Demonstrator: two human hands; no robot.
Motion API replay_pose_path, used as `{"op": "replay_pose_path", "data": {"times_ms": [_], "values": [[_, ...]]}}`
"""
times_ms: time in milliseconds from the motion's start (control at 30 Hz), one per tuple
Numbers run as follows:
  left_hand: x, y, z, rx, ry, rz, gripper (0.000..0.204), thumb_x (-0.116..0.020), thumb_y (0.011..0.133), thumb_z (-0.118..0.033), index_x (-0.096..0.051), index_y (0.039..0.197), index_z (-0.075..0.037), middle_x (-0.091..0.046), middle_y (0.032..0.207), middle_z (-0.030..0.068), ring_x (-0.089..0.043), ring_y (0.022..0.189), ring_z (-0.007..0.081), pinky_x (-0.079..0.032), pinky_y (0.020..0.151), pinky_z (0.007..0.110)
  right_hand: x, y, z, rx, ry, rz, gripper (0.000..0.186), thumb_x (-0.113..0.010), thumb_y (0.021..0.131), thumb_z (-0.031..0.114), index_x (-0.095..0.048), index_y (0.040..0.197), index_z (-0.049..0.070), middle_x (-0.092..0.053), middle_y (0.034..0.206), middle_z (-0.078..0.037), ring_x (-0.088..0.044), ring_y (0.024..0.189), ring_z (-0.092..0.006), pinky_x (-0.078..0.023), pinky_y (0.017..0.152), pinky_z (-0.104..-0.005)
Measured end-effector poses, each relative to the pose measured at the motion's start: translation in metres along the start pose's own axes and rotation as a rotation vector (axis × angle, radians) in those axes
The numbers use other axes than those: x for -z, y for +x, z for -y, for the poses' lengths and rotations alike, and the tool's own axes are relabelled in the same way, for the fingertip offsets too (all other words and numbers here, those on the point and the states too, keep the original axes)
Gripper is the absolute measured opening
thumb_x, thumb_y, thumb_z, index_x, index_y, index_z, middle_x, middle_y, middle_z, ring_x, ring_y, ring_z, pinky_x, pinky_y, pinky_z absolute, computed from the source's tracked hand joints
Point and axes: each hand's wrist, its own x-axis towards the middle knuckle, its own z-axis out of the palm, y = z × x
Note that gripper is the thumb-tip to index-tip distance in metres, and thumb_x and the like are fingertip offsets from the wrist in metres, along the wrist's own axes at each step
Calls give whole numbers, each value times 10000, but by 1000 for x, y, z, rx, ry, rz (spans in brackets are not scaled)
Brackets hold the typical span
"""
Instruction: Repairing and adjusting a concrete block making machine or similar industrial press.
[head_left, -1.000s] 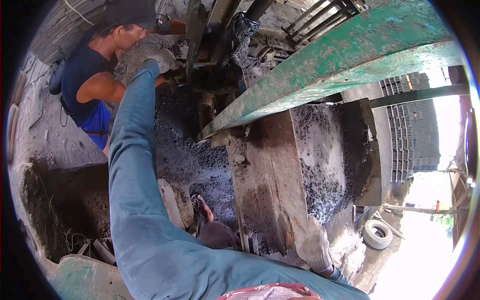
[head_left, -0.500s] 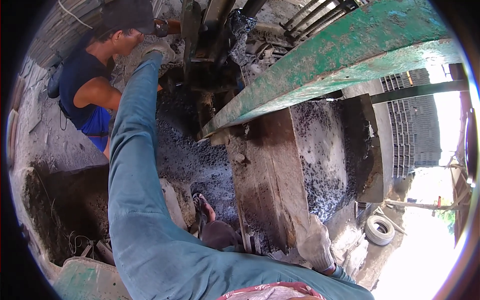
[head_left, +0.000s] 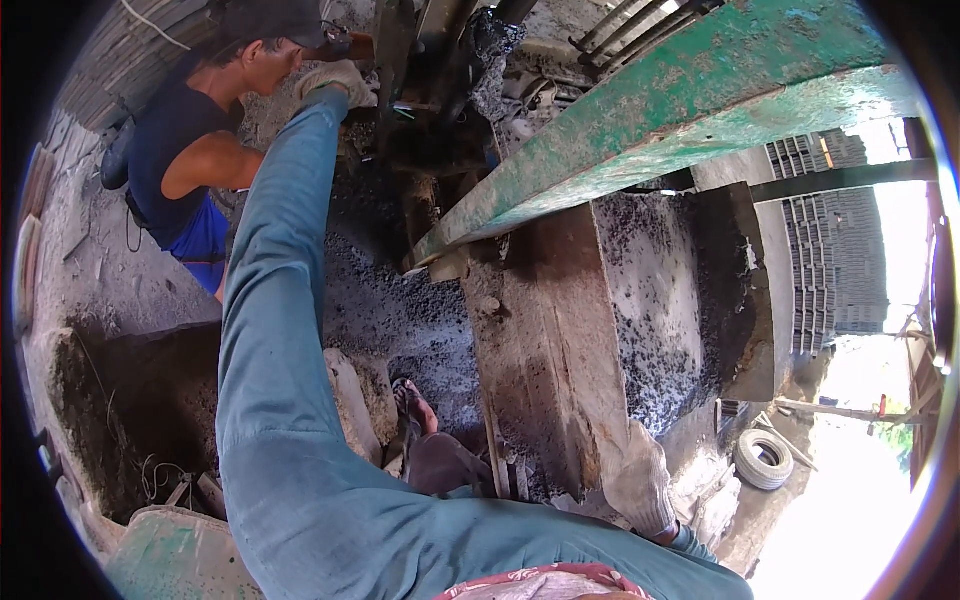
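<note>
My left hand (head_left: 336, 83), in a pale work glove, is stretched far forward beside a dark metal machine post (head_left: 394, 70). Its fingers look curled, but the glove hides what they may hold. Just right of that glove shows a thin light strip (head_left: 403, 112), too small to identify. My right hand (head_left: 641, 482), gloved in knit, lies along the near end of a rough, dirty slab (head_left: 545, 350), its fingers stretched out and nothing visible in them. A long green metal beam (head_left: 660, 130) slants over the slab. Dark grit (head_left: 400, 310) covers the ground below my left arm.
A co-worker (head_left: 205, 150) in a dark sleeveless top bends toward the machine at left. A grit-spattered trough (head_left: 655, 310) lies right of the slab. Stacked grey tiles (head_left: 845, 240) stand farther right, with a tyre (head_left: 763, 459) below. A foot (head_left: 415, 408) rests on the gritty ground.
My left hand has moved slightly forward and right, closer to the machine post. The co-worker leans farther right. My right hand stays on the slab; the whole view has shifted a little.
</note>
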Motion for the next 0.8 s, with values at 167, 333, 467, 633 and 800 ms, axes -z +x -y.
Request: {"op": "replay_pose_path", "data": {"times_ms": [167, 333, 467, 633, 800], "values": [[17, 37, 12, -24, 68, -87, 670, -730, 782, -599, -697, 1284, -157, -663, 1344, 121, -639, 1233, 330, -512, 968, 584, 0, -2, 2, 39, 3, 6, 284, -649, 904, 173, -588, 1089, -33, -647, 925, -295, -637, 899, -498, -517, 757, -526], [5, 42, 22, -59, 59, 21, 612, -707, 813, -554, -704, 1261, -136, -677, 1302, 137, -654, 1190, 321, -528, 934, 551, 3, 0, 7, -46, -44, 30, 278, -579, 967, 243, -637, 1157, 47, -688, 984, -248, -676, 923, -469, -539, 810, -531], [19, 36, 26, -71, 43, 127, 564, -683, 844, -509, -709, 1236, -106, -696, 1252, 144, -676, 1130, 315, -542, 894, 525, 4, 1, 9, -77, -46, 56, 277, -580, 967, 245, -639, 1149, 45, -689, 995, -242, -676, 923, -469, -539, 807, -534], [21, -7, 22, -83, 19, 268, 508, -652, 883, -454, -715, 1206, -68, -718, 1189, 153, -704, 1056, 307, -559, 844, 492, 1, 2, 6, -29, -18, 42, 274, -585, 963, 240, -645, 1134, 35, -689, 1008, -239, -674, 913, -466, -538, 804, -531], [49, -74, -4, -64, -153, 423, 353, -614, 920, -317, -731, 1035, -4, -744, 898, 150, -719, 753, 283, -555, 652, 442, 1, 0, 1, -38, -37, 23, 269, -588, 962, 233, -649, 1135, 37, -688, 992, -239, -675, 906, -464, -539, 808, -524]]}}
